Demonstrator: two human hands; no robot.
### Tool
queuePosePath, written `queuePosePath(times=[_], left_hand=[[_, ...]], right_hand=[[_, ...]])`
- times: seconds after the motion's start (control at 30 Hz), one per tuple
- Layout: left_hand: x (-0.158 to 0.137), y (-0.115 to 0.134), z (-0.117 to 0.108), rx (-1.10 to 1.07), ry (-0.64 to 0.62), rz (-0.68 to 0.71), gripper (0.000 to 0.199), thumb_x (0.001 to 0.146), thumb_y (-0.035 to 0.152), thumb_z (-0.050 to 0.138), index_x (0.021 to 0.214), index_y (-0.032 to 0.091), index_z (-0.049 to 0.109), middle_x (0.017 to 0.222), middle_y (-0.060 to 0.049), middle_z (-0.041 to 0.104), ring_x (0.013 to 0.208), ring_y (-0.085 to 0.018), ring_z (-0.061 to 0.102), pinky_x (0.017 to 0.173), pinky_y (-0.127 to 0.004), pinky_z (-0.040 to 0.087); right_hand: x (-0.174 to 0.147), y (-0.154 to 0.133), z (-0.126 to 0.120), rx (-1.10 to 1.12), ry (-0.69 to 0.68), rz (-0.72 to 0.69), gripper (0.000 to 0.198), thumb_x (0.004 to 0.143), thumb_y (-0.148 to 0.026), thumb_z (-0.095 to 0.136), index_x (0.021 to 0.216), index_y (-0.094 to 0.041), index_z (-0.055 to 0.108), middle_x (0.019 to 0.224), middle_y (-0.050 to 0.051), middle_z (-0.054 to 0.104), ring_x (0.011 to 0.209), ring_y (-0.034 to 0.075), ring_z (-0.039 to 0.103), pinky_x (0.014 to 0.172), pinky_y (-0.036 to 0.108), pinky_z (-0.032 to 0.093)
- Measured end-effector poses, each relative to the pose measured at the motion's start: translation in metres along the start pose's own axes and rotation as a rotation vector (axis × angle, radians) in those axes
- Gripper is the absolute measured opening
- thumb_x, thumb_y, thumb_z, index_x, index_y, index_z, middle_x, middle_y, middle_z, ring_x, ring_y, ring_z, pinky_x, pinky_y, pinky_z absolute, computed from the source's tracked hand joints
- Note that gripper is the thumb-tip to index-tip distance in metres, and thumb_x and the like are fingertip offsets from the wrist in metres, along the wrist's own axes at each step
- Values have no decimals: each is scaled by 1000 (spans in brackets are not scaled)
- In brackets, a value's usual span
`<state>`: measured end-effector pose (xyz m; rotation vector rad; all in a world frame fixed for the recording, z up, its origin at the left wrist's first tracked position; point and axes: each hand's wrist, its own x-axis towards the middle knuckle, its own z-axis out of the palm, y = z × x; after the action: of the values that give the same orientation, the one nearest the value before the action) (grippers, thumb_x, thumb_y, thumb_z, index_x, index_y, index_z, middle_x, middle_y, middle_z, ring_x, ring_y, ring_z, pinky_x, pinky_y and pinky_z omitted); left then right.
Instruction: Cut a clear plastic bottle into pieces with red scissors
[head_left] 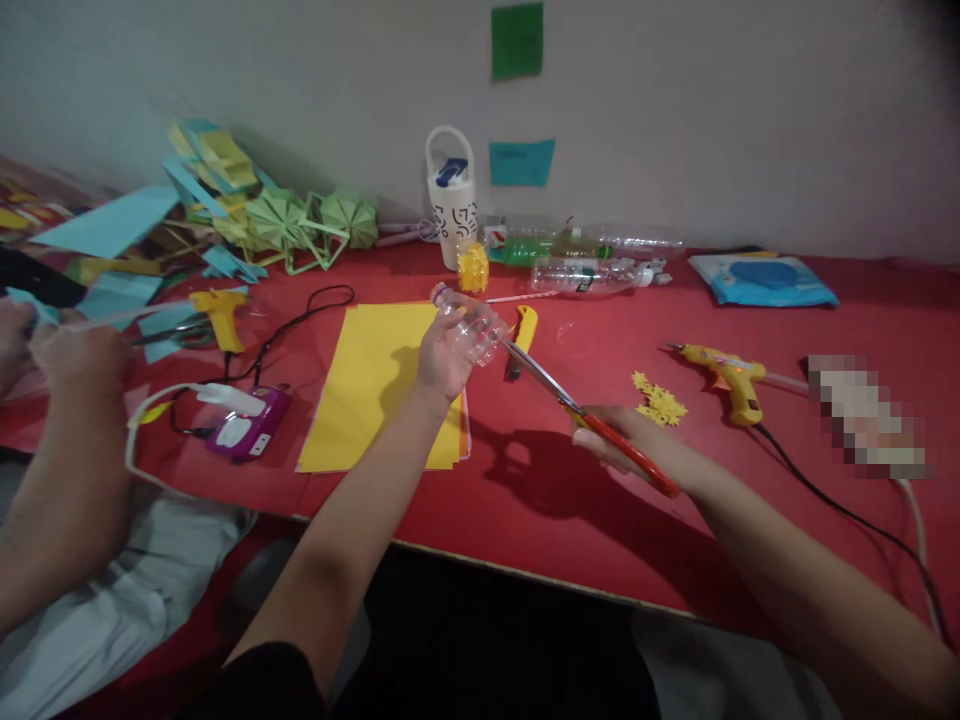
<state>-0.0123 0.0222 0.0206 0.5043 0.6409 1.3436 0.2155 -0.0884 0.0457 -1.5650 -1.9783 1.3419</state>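
My left hand (444, 362) is closed round a clear plastic bottle (480, 328) with a purple cap, held tilted above the yellow paper. In my right hand (619, 435) is a pair of scissors (551, 385) with red handles. The blade tips reach the lower end of the bottle; whether they cut into it I cannot make out. Just behind the blades lies a yellow box cutter (523, 335) on the red table. Under my left forearm is a stack of yellow paper sheets (375, 380).
Yellow glue gun (724, 375) and small yellow paper pieces (661, 402) lie right. Plastic bottles (585, 272), a white tumbler (454, 215) and a wipes pack (765, 280) are behind. Left are a purple power socket (247, 420), paper models (277, 220) and a co-worker's hand (79, 345).
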Motion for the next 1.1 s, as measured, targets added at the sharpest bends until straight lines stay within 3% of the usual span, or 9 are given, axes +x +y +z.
queuePosePath(times=[0.3, 0.43, 0.67, 0.8, 0.97, 1.1], left_hand=[[-15, -6, 4, -12, 2, -51, 32, 68, 22, 58, 100, 23, 63, 84, -3, 73, 97, -24, 71, 102, -49, 52], [-16, -14, 4, -11, 17, -84, 26, 70, 23, 59, 97, 21, 62, 84, -3, 72, 90, -22, 72, 100, -47, 53], [-13, -22, -1, 23, -6, -54, 20, 72, 26, 65, 91, 23, 57, 86, -2, 71, 91, -21, 72, 99, -44, 53], [-13, -22, -3, 59, -48, -51, 27, 71, 28, 66, 96, 24, 56, 90, -2, 72, 98, -23, 71, 99, -45, 51], [-17, -24, 1, 50, -92, -23, 42, 69, 29, 71, 108, 25, 56, 86, -1, 72, 86, -20, 71, 95, -42, 53], [-20, -25, 4, 66, -104, -15, 45, 68, 30, 72, 110, 25, 56, 89, -1, 71, 87, -20, 70, 95, -43, 52]], right_hand=[[-3, 24, 13, 153, -44, 31, 55, 79, -75, 58, 69, -24, 40, 56, -7, 41, 48, 10, 41, 47, 25, 31], [-6, 21, 12, 106, -58, 43, 57, 80, -76, 55, 66, -24, 37, 57, -5, 42, 50, 10, 39, 47, 25, 28], [-4, 25, 13, 226, -103, 38, 59, 81, -80, 50, 69, -23, 43, 56, -6, 42, 48, 9, 38, 46, 25, 29], [-4, 22, 16, 343, -143, 100, 57, 84, -78, 48, 72, -23, 44, 53, -7, 40, 43, 8, 36, 44, 25, 30], [-6, 21, 19, 392, -155, 114, 56, 83, -77, 51, 72, -22, 45, 53, -8, 39, 43, 7, 35, 43, 23, 30], [-6, 22, 21, 404, -146, 101, 57, 82, -79, 51, 72, -22, 46, 53, -9, 38, 42, 6, 34, 41, 23, 31]])
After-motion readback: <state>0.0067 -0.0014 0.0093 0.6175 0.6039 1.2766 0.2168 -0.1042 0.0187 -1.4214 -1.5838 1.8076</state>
